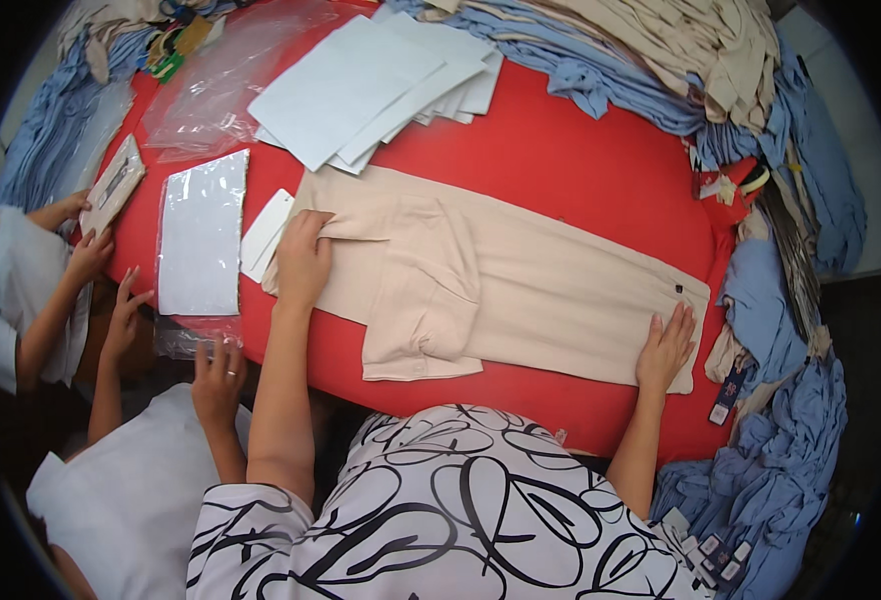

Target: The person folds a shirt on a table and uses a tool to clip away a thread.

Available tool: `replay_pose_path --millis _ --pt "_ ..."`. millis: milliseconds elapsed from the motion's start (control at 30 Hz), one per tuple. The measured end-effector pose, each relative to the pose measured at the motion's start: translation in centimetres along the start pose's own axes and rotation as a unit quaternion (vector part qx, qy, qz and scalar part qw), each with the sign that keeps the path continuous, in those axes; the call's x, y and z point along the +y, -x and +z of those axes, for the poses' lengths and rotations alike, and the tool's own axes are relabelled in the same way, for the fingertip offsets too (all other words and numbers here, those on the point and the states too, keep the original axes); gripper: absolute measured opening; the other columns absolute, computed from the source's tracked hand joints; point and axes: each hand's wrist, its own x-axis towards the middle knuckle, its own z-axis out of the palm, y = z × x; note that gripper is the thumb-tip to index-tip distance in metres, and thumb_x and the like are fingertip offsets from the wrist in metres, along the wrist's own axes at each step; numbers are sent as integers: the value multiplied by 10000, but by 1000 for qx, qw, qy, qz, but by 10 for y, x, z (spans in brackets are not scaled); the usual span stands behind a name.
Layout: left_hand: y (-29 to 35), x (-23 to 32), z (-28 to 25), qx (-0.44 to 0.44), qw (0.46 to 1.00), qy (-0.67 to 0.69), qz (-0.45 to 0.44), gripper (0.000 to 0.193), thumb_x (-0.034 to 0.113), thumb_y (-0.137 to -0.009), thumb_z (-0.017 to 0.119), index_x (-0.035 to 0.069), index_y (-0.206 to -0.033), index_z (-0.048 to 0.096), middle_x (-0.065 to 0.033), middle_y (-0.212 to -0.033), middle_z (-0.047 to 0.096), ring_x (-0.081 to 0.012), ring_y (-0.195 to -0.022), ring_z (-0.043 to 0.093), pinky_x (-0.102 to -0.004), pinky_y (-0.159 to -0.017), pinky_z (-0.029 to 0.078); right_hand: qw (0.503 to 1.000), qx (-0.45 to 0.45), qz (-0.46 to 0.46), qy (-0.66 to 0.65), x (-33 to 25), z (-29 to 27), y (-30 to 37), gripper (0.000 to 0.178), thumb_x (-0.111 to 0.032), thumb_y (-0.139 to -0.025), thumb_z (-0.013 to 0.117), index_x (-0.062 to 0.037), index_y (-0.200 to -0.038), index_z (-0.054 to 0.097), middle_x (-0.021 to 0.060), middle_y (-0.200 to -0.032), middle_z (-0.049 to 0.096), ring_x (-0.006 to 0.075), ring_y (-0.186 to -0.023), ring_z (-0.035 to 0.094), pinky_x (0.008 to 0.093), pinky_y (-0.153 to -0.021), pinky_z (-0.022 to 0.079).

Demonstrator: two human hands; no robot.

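A beige garment (pixel 561 280) lies stretched across the red table, folded lengthwise. Its left part is doubled over in a loose, hemmed flap, and a small dark mark shows near its right end. My left hand (pixel 306 255) is closed on the fabric at the garment's left end; the fingertips are partly hidden. Toward the other end, my right hand (pixel 666 345) rests flat with fingers spread on the cloth. A white card (pixel 264 237) lies beside my left hand, partly by the garment's edge.
White sheets (pixel 351 90) lie fanned at the back, beside clear plastic bags (pixel 221 90). On the left, a co-worker's hands are near a bagged white sheet (pixel 203 235); another person holds a packed beige garment (pixel 113 188). Blue garments (pixel 771 450) and beige ones (pixel 701 50) surround the red table (pixel 591 160).
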Motion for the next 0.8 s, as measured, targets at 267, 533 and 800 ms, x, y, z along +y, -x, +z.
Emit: replay_pose_path --millis 267,533,800 --pt "-21 -3 -13 -99 982 47 -156 252 122 -781 669 43 -1019 689 -150 -968 698 -323 -855 662 -378 -792 511 825 -166 -429 -327 -175 -71 76 325 -107 -831 674 -48 -1148 635 124 -938 578 296 -855 541 381 -767 466" --pt "-18 -4 -30 -144 979 83 -120 277 155 -814 673 56 -1072 691 -142 -1010 704 -283 -903 669 -364 -803 507 735 -204 -573 -300 -246 -44 88 280 -180 -841 688 -39 -1076 631 112 -964 583 287 -897 547 382 -824 423" --pt "-14 -11 -10 -57 987 80 -129 237 121 -798 656 40 -1017 699 -134 -947 710 -276 -856 672 -358 -782 505 714 -151 -72 -679 -130 -72 -59 144 -59 -965 534 20 -1076 581 24 -935 619 91 -832 585 240 -768 472"
